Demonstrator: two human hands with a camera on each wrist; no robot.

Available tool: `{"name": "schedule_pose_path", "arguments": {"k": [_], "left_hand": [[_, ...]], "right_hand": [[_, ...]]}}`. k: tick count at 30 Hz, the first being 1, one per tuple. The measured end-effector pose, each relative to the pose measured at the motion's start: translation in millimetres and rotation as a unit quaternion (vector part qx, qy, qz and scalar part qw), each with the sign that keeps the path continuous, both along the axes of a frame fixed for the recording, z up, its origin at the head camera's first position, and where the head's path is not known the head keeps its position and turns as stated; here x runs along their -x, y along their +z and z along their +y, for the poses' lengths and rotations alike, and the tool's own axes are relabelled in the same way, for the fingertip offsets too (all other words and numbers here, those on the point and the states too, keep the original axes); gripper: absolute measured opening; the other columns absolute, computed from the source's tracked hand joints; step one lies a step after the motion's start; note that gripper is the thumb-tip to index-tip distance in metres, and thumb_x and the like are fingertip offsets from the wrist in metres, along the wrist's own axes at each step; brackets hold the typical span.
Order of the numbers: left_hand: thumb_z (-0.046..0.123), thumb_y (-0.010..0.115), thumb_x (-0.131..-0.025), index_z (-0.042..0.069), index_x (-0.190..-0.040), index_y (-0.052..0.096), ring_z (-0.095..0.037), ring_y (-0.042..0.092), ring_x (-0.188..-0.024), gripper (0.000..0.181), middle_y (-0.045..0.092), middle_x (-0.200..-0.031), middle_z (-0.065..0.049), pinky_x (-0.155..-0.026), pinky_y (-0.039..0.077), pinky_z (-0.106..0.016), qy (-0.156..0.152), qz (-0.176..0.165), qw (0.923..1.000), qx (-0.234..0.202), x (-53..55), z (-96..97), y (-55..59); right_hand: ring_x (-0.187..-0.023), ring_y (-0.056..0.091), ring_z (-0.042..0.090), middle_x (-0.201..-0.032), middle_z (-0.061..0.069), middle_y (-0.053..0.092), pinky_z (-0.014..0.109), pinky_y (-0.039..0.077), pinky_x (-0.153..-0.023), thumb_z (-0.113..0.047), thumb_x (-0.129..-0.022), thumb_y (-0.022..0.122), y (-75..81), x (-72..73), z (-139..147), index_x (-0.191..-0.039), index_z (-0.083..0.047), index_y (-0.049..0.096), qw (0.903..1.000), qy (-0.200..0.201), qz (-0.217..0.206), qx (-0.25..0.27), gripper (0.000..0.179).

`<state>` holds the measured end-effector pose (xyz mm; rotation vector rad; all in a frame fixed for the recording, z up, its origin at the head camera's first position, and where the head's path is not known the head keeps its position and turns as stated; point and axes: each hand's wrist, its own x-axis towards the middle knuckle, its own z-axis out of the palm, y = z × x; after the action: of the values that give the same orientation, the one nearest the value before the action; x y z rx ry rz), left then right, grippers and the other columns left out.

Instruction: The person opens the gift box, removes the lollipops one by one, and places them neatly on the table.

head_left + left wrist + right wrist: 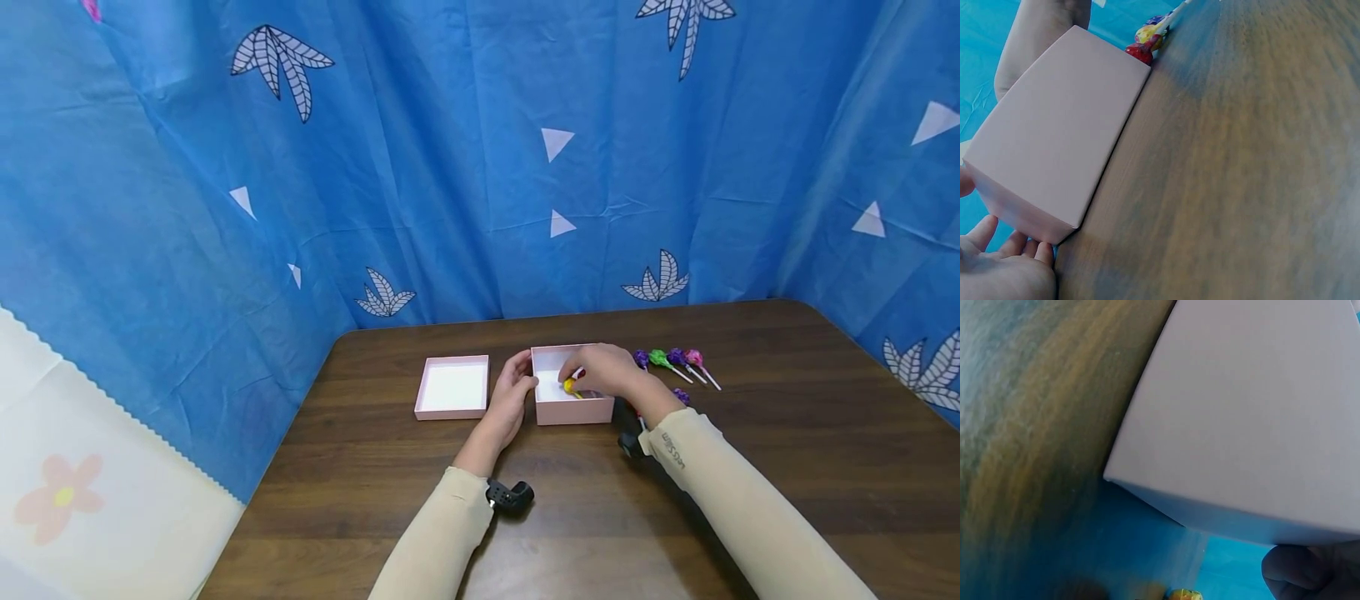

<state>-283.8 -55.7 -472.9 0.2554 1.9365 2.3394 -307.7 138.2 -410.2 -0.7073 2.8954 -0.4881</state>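
Note:
A pink box (573, 412) with a white inside stands uncovered on the table. My left hand (510, 396) rests against its left side, thumb near the rim; in the left wrist view the fingers (1013, 244) touch the box's end wall. Over the right part of the box, my right hand (603, 371) reaches inside and pinches a yellow lollipop (569, 386). Something small and red shows beside that lollipop. In the right wrist view the box wall (1241, 419) hides most of the right hand (1310, 572).
A pink lid (452, 388) lies white side up to the left. Right of the box lie several lollipops, among them a green one (657, 357), a pink one (694, 357) and a purple one (681, 396). A blue curtain (450, 167) hangs behind the brown table (360, 467).

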Motion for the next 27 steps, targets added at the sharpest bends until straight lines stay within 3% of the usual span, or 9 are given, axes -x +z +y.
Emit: {"name": "schedule_pose_path", "arguments": {"k": [17,27], "left_hand": [[0.004,0.049,-0.093,0.005,-0.149,0.036,-0.032,0.029,-0.147,0.057,0.033,-0.158,-0.017,-0.125,0.021,-0.05,0.001,0.0,1.0,0.003,-1.0,0.2,-0.6],[0.006,0.049,-0.093,0.007,-0.149,0.036,-0.031,0.027,-0.149,0.058,0.032,-0.159,-0.015,-0.126,0.02,-0.048,0.003,-0.006,1.0,0.004,-1.4,-0.1,0.8]], "right_hand": [[-0.102,0.064,0.021,-0.114,0.0,0.075,0.046,0.054,-0.087,-0.023,-0.085,0.078,-3.8,-3.2,0.2,-0.105,-0.028,0.079,0.9999,-0.012,0.011,0.003,0.021],[-0.111,0.062,0.028,-0.127,0.005,0.071,0.046,0.052,-0.087,-0.027,-0.085,0.078,-3.9,-4.5,1.1,-0.107,-0.033,0.078,0.9988,-0.038,0.024,0.019,0.023]]}}
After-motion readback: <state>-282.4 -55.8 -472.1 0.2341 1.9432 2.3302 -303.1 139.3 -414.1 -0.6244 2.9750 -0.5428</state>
